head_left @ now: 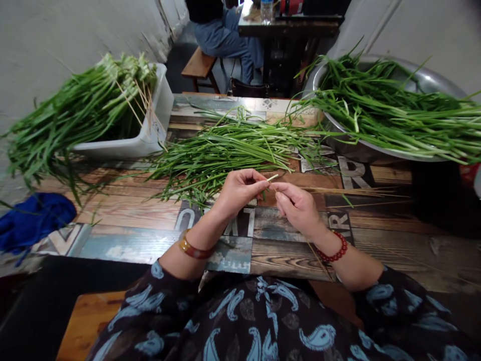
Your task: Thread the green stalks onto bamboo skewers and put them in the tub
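Note:
My left hand [239, 193] is closed, pinching a garlic chive [273, 177] whose pale cut end sticks out past the thumb and forefinger. Touching it from the right, my right hand [299, 206] pinches a thin bamboo skewer [319, 258], which slants down below the palm toward the table edge. The skewer's tip meets the chive near the left fingertips; whether it pierces the stalk I cannot tell. Just beyond both hands lies a loose pile of garlic chives [225, 145]. Several loose skewers [361, 192] rest on the table to the right of my hands.
A white plastic bin [160, 108] at the left holds skewered chives. On the right, a steel basin [439, 80] overflows with loose chives. A blue cloth [37, 220] lies at the left table edge. Farther back, a person sits on a wooden bench [200, 64] beside another table [250, 25].

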Motion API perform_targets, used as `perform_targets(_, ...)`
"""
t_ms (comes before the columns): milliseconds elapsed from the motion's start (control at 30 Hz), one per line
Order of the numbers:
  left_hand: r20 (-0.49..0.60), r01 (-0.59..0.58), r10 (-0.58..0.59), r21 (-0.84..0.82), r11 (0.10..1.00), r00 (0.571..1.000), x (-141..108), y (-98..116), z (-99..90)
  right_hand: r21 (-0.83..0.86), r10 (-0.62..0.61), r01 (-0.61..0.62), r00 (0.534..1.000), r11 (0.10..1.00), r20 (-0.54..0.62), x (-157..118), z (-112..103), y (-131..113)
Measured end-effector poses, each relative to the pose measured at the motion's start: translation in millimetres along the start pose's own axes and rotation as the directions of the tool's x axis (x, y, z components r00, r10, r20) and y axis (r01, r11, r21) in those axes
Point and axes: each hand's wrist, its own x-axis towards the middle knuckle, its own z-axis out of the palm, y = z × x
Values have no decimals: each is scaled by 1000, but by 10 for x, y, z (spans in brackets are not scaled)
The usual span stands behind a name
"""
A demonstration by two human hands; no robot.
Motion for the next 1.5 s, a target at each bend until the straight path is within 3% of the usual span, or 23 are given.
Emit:
perform_targets(333, 36, 17, -19, 59, 998, 999, -13, 25, -13, 12, -3, 3, 1000, 1000, -1, 5, 7, 20)
perform_targets(533, 112, 28, -36, 77, 997, 993, -20, 15, -11, 14, 34, -34, 999, 999, -4, 4, 2, 48)
perform_targets(867, 163, -47, 32, 88, 995, 986, -10, 2, 8, 181, 125, -123, 992, 976, 0, 44, 28, -2)
perform_targets(1167, 115, -25, 9, 141, 990, 993, -2, -65, 11, -7, 33, -34, 997, 999, -64, 40, 53, 32)
perform_targets(1500, 140, -86, 67, 133, 987, 988, 8, 9, -24, 108, 21, -13, 997, 994, -78, 55, 40, 46)
